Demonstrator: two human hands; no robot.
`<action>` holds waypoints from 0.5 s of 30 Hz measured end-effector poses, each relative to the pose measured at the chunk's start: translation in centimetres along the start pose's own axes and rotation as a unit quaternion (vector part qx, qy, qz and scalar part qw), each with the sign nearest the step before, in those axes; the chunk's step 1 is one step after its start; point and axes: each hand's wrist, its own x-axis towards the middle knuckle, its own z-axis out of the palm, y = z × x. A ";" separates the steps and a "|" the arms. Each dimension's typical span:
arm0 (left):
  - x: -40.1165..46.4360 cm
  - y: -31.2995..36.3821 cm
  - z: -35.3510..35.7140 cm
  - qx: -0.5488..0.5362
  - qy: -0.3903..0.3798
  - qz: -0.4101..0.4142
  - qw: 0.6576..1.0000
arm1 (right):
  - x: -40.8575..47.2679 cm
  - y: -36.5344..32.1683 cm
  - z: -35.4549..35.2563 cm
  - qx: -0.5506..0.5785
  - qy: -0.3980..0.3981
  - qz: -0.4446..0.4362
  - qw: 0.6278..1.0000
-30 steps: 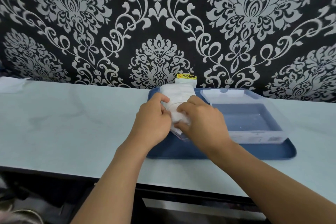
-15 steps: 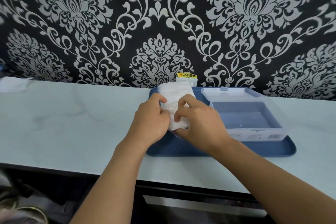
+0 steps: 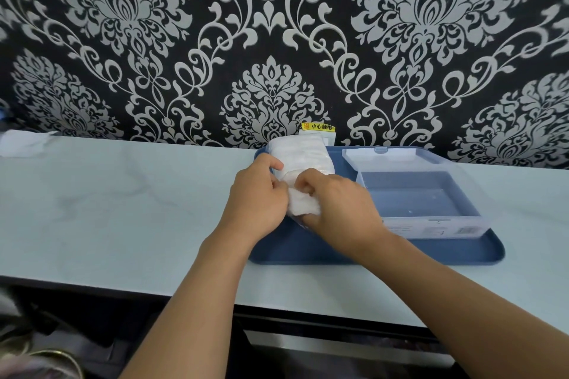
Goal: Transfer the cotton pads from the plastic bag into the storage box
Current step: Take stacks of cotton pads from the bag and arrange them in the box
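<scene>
A clear plastic bag (image 3: 303, 155) full of white cotton pads lies on the left part of a blue tray (image 3: 385, 251). My left hand (image 3: 257, 194) grips the bag's near left side. My right hand (image 3: 338, 203) curls round a wad of white cotton pads (image 3: 303, 204) at the bag's near end. To the right on the tray stands a clear storage box (image 3: 431, 218) with its lid (image 3: 391, 157) open toward the wall. I see only the tray's blue through the box.
The tray sits on a pale blue counter (image 3: 123, 209) against a black and silver patterned wall. A white cloth (image 3: 23, 143) lies at the far left. A white socket with a yellow label (image 3: 318, 129) is behind the bag. The counter's front edge runs below my forearms.
Both hands have kept hold of the bag. My right hand's fingers have closed further round the wad of pads at the bag's near end. The view shifted slightly.
</scene>
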 end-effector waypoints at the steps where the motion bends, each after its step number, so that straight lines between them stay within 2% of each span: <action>1: 0.1 -0.1 0.1 0.005 0.007 0.000 1.000 | 0.0 0.1 0.0 0.003 -0.008 0.001 1.000; 4: 0.5 0.0 0.1 0.015 0.024 -0.013 1.000 | -0.2 0.2 -0.8 0.073 -0.044 -0.006 0.996; 6: 0.5 0.3 -0.1 0.026 0.034 -0.022 0.999 | -0.5 0.3 -2.2 0.214 -0.031 0.006 0.976; 7: 0.4 0.6 -0.3 0.031 0.048 -0.022 0.998 | -0.7 0.5 -3.2 0.316 -0.020 0.029 0.948; 9: -0.2 1.7 -0.7 -0.001 0.128 0.002 0.992 | -1.3 1.4 -5.2 0.511 -0.026 0.072 0.856; 11: -1.4 3.5 -0.9 -0.149 0.208 0.056 0.965 | -1.9 2.4 -6.4 0.618 -0.053 0.100 0.778; 12: -2.1 4.7 -0.8 -0.237 0.202 0.077 0.947 | -2.2 2.9 -6.7 0.645 -0.055 0.106 0.755; 13: -2.8 5.8 -0.4 -0.312 0.167 0.080 0.932 | -2.4 3.1 -6.8 0.660 -0.052 0.109 0.742; 15: -4.2 7.9 0.7 -0.443 0.054 0.035 0.894 | -2.6 3.3 -6.9 0.665 -0.042 0.106 0.738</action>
